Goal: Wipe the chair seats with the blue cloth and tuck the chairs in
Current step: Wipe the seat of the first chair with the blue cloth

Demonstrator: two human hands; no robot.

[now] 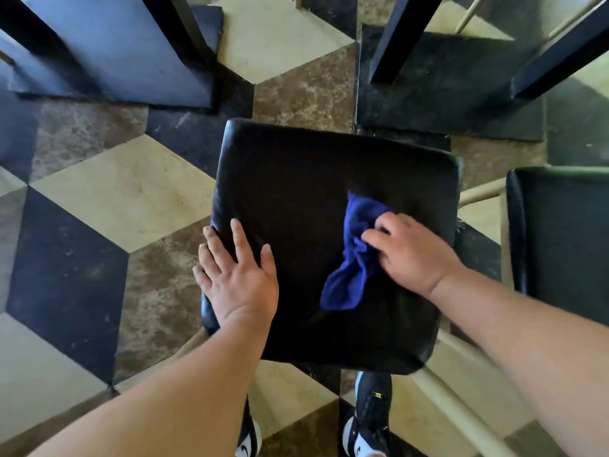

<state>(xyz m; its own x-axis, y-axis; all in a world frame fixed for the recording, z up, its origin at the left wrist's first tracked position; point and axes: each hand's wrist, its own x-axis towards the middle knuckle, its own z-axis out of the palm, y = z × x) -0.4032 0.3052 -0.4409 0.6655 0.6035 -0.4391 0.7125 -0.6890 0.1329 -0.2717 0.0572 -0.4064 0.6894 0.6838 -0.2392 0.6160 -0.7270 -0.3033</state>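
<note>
Item: chair seat point(313, 206), black padded cushion, roughly square, standing on a patterned tile floor point(108, 192) just near of two dark table bases, left point(108, 51) and right point(445, 87); not yet tucked in. Item: blue cloth point(354, 255), bunched into a loose strip on the right half of the seat, its long axis running from the far-right end near the seat's middle down to a wider near-left tail that fans out flat on the cushion. Item: right hand point(412, 249), curled over the cloth's middle, fingers and thumb pinching the bunched fabric and pressing it to the seat. Item: left hand point(237, 275), spread flat with fingers apart, palm on the near-left edge of the seat, outer fingers wrapping over the side, apparently steadying the chair. Item: second chair seat point(560, 232), black, at the right margin, well apart from the cloth. Item: shoes point(372, 420), partly visible below the near edge. Handling note, as judgement: the wipe appears under way, with the left and far portions still to cover; the step goes best with the cloth opened flatter under the palm, drawn in overlapping strokes across the strip's long axis toward each edge, while the left hand keeps the chair from sliding.
</note>
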